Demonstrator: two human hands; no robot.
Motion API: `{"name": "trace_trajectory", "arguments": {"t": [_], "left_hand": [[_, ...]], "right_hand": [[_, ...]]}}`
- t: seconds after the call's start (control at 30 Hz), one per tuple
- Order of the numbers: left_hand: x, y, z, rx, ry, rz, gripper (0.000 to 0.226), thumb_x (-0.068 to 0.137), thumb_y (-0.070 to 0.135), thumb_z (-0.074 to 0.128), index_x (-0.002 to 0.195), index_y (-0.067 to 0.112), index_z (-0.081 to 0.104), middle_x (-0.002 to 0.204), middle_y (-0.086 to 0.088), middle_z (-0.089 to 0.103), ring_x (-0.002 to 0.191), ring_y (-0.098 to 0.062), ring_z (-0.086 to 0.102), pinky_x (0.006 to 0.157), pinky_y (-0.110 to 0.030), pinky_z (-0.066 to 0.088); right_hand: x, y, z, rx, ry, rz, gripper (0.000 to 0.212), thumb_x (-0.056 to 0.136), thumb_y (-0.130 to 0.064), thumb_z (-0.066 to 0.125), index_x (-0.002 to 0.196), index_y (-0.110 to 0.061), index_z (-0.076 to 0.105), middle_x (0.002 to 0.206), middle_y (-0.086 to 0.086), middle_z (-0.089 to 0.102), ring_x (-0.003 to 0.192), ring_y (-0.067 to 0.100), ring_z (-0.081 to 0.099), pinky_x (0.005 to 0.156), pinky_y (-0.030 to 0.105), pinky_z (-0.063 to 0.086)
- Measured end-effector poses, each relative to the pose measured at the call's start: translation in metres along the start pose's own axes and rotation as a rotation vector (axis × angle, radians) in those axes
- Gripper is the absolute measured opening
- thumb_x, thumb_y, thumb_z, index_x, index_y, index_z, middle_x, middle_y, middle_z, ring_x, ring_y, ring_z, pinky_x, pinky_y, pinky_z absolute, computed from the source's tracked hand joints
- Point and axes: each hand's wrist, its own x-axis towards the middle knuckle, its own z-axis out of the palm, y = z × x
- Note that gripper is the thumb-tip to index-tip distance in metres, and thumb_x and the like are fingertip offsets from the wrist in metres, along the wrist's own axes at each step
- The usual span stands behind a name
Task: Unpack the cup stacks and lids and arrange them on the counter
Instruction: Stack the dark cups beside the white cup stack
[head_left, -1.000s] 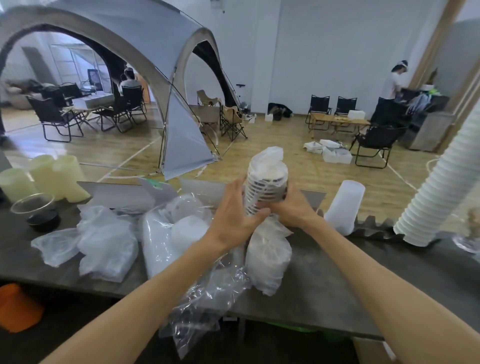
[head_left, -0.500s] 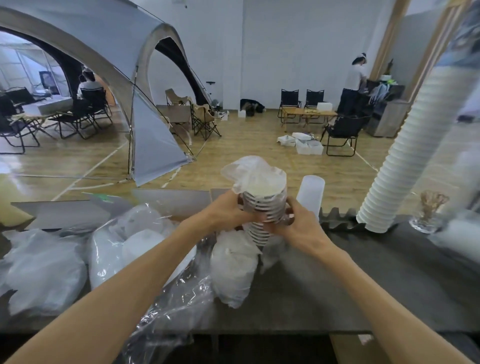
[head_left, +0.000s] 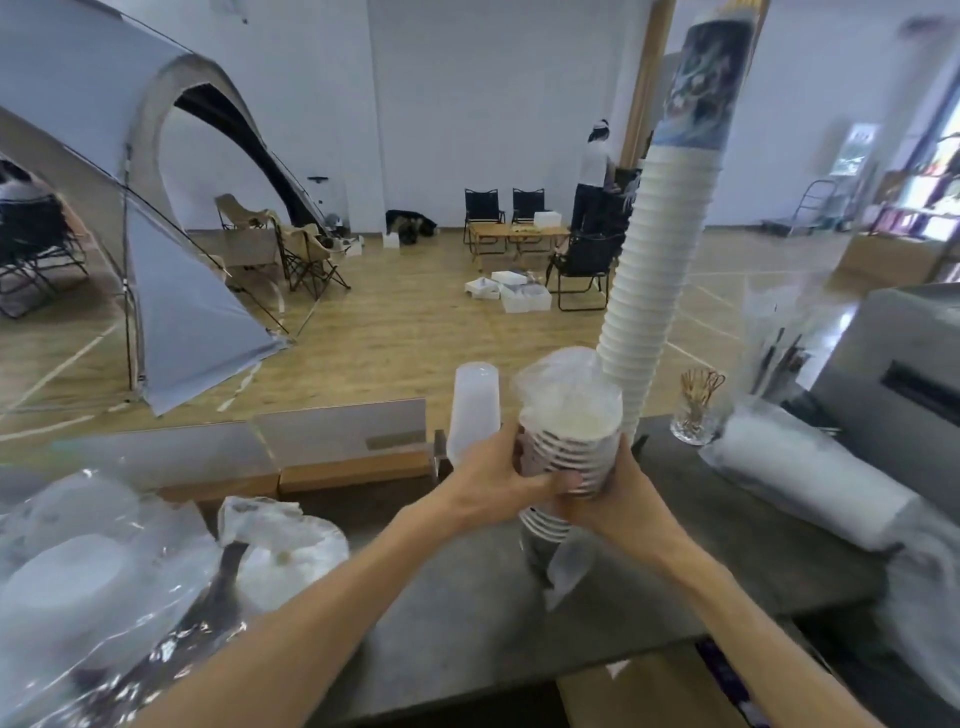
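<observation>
A short stack of white paper cups (head_left: 569, 439), still partly in a clear plastic sleeve, stands upright above the grey counter (head_left: 467, 613). My left hand (head_left: 498, 478) grips its left side and my right hand (head_left: 618, 493) grips its right side lower down. The sleeve is bunched at the top and hangs loose below the stack. Right behind it rises a tall leaning stack of white cups (head_left: 654, 270). A frosted stack of plastic cups (head_left: 475, 410) stands just left of my hands.
Crumpled plastic bags with white lids (head_left: 93, 571) fill the counter's left. A wrapped roll of lids (head_left: 800, 478) lies at the right near a glass of stirrers (head_left: 696, 410) and a grey machine (head_left: 904, 374). Cardboard boxes (head_left: 343, 452) line the far edge.
I have carried the cup stack to the right along the counter, away from the bags of lids and up to the tall cup stack; both hands keep their grip.
</observation>
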Motion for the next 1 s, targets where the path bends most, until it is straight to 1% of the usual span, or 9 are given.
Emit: {"name": "trace_trajectory", "arguments": {"t": [0.1, 0.23, 0.33, 0.5, 0.57, 0.63, 0.7, 0.77, 1.0], "left_hand": [[0.003, -0.011, 0.022, -0.035, 0.047, -0.050, 0.069, 0.080, 0.047, 0.080, 0.136, 0.026, 0.044, 0.125, 0.016, 0.062, 0.114, 0.001, 0.059, 0.092, -0.019, 0.051], [-0.001, -0.028, 0.036, -0.021, 0.036, -0.123, 0.069, 0.079, 0.049, 0.081, 0.134, 0.025, 0.047, 0.119, 0.022, 0.062, 0.109, 0.013, 0.058, 0.082, -0.009, 0.050], [-0.008, -0.046, 0.053, -0.047, 0.054, -0.143, 0.084, 0.076, 0.058, 0.080, 0.143, 0.027, 0.041, 0.133, 0.018, 0.061, 0.121, 0.004, 0.057, 0.097, -0.021, 0.050], [-0.025, -0.071, 0.075, 0.083, -0.029, -0.191, 0.067, 0.082, 0.047, 0.078, 0.138, 0.028, 0.048, 0.133, 0.015, 0.060, 0.125, -0.006, 0.056, 0.106, -0.034, 0.049], [-0.028, -0.063, 0.072, 0.004, 0.012, -0.159, 0.078, 0.075, 0.048, 0.085, 0.140, 0.030, 0.045, 0.136, 0.017, 0.057, 0.126, 0.000, 0.053, 0.107, -0.031, 0.047], [-0.027, -0.045, 0.061, -0.102, 0.113, -0.117, 0.103, 0.067, 0.045, 0.092, 0.148, 0.027, 0.033, 0.144, 0.017, 0.050, 0.132, 0.005, 0.046, 0.109, -0.020, 0.039], [-0.022, -0.018, 0.043, -0.148, 0.224, -0.053, 0.120, 0.062, 0.051, 0.093, 0.155, 0.027, 0.021, 0.151, 0.014, 0.044, 0.138, 0.001, 0.042, 0.114, -0.026, 0.035], [-0.012, 0.005, 0.029, -0.172, 0.264, 0.018, 0.110, 0.063, 0.049, 0.092, 0.150, 0.024, 0.029, 0.147, 0.013, 0.050, 0.136, -0.004, 0.047, 0.114, -0.034, 0.040], [0.011, 0.026, 0.064, -0.238, 0.484, 0.012, 0.087, 0.063, 0.034, 0.095, 0.133, 0.021, 0.045, 0.123, 0.013, 0.065, 0.116, 0.001, 0.061, 0.101, -0.029, 0.053]], "right_hand": [[-0.001, 0.023, 0.009, 0.060, 0.040, -0.070, 0.100, 0.061, -0.027, 0.097, 0.143, -0.026, 0.041, 0.131, -0.014, 0.063, 0.119, 0.002, 0.062, 0.097, 0.030, 0.055], [-0.005, 0.031, 0.016, 0.114, 0.063, -0.157, 0.075, 0.071, -0.014, 0.091, 0.134, -0.025, 0.052, 0.125, -0.014, 0.066, 0.118, 0.003, 0.063, 0.098, 0.030, 0.055], [-0.009, 0.045, 0.022, 0.136, 0.040, -0.174, 0.066, 0.076, -0.013, 0.087, 0.132, -0.019, 0.053, 0.122, -0.018, 0.065, 0.118, 0.001, 0.061, 0.096, 0.021, 0.052], [-0.023, 0.085, 0.028, -0.040, -0.141, -0.075, 0.047, 0.077, -0.040, 0.081, 0.118, -0.025, 0.063, 0.110, -0.019, 0.066, 0.104, -0.010, 0.062, 0.091, 0.024, 0.055], [-0.024, 0.084, 0.023, -0.022, -0.215, -0.044, 0.046, 0.076, -0.050, 0.079, 0.110, -0.026, 0.061, 0.103, -0.019, 0.066, 0.096, -0.007, 0.064, 0.084, 0.021, 0.054], [-0.022, 0.080, 0.016, 0.061, -0.279, -0.033, 0.057, 0.073, -0.040, 0.088, 0.117, -0.034, 0.053, 0.105, -0.022, 0.065, 0.099, -0.005, 0.065, 0.084, 0.019, 0.052], [-0.018, 0.069, 0.001, 0.185, -0.235, -0.045, 0.102, 0.064, -0.029, 0.095, 0.144, -0.037, 0.032, 0.128, -0.029, 0.056, 0.123, -0.008, 0.053, 0.097, 0.017, 0.047], [-0.010, 0.051, -0.011, 0.244, -0.132, -0.117, 0.131, 0.057, -0.039, 0.097, 0.156, -0.036, 0.012, 0.145, -0.021, 0.047, 0.137, -0.002, 0.044, 0.107, 0.028, 0.042], [-0.001, 0.008, 0.016, 0.294, 0.170, -0.234, 0.092, 0.067, -0.014, 0.093, 0.138, -0.027, 0.036, 0.129, -0.022, 0.056, 0.120, -0.006, 0.058, 0.095, 0.019, 0.053]]}}
